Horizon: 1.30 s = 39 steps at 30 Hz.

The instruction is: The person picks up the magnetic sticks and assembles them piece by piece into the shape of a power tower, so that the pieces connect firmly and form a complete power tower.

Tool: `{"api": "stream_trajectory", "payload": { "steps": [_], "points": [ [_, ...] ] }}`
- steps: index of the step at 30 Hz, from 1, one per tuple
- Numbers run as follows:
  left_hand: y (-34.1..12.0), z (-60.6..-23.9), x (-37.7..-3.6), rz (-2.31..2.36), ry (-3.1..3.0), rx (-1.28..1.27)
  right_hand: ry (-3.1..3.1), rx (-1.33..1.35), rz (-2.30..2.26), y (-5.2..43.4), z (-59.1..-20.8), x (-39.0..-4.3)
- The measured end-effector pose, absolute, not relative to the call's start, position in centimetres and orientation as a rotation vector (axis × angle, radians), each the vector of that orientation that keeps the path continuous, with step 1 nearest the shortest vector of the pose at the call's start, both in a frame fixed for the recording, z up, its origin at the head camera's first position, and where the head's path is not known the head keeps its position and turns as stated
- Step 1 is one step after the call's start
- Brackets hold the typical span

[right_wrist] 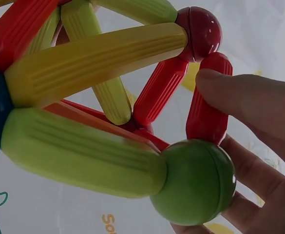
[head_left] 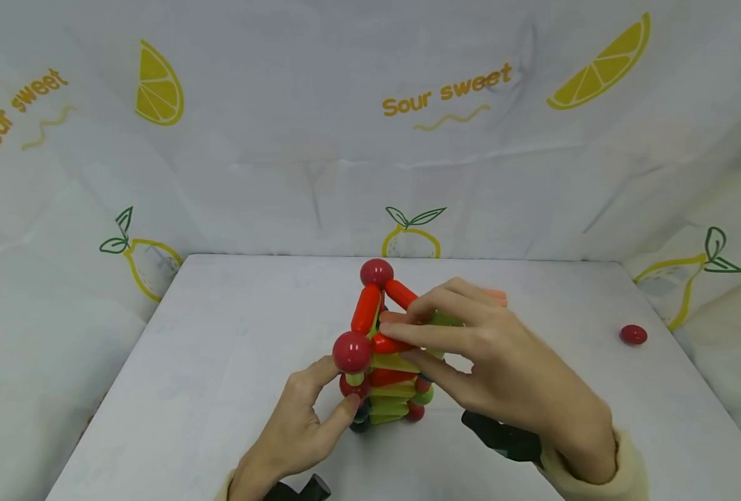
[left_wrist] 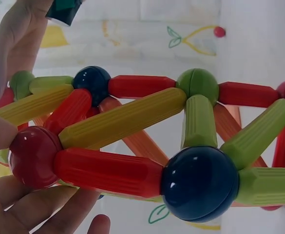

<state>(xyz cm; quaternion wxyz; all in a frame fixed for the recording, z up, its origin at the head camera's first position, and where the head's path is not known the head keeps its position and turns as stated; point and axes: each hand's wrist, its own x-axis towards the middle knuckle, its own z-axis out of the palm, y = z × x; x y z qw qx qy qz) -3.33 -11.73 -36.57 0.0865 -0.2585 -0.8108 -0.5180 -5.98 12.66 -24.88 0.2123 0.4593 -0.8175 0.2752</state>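
A tower of magnetic rods and balls (head_left: 390, 376) stands upright at the table's middle, in red, yellow, green, orange and blue. My left hand (head_left: 298, 417) holds its left side, thumb and fingers around a red ball (left_wrist: 35, 156); a blue ball (left_wrist: 200, 183) joins on by a red rod. From the right, my right hand (head_left: 483, 351) pinches a red rod (right_wrist: 208, 105) near the top. That rod sits between a dark red ball (right_wrist: 200, 34) and a green ball (right_wrist: 196, 180). In the head view my right hand hides much of the tower's right side.
One loose red piece (head_left: 633, 335) lies near the right edge of the white table (head_left: 245, 306). Orange rod ends (head_left: 497, 296) show behind my right hand. A cloth with lemon prints (head_left: 282, 139) hangs behind the table.
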Motion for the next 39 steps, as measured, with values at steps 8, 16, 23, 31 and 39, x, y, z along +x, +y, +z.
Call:
{"api": "stream_trajectory", "payload": {
  "steps": [8, 16, 23, 31, 39],
  "points": [
    [-11.7, -36.7, -3.5, -1.527, -2.380, -0.749, -2.240, 1.227, 0.602, 11.6, -25.1, -5.8],
    [-11.4, -36.7, -3.7, -1.514, -2.331, -0.730, -2.205, 0.957, 0.991, 14.6, -25.4, -7.1],
    [-11.3, -36.7, -3.7, -1.516, -2.332, -0.738, -2.308, 0.633, 0.962, 18.4, -28.8, -11.1],
    [-11.5, -36.6, -3.7, -1.551, -2.350, -0.747, -2.666, 0.470, 0.878, 21.3, -35.1, -14.4],
    [-11.5, -36.6, -3.7, -1.586, -2.359, -0.762, -2.925, 0.280, 0.861, 23.2, -40.3, -16.6]
  ]
}}
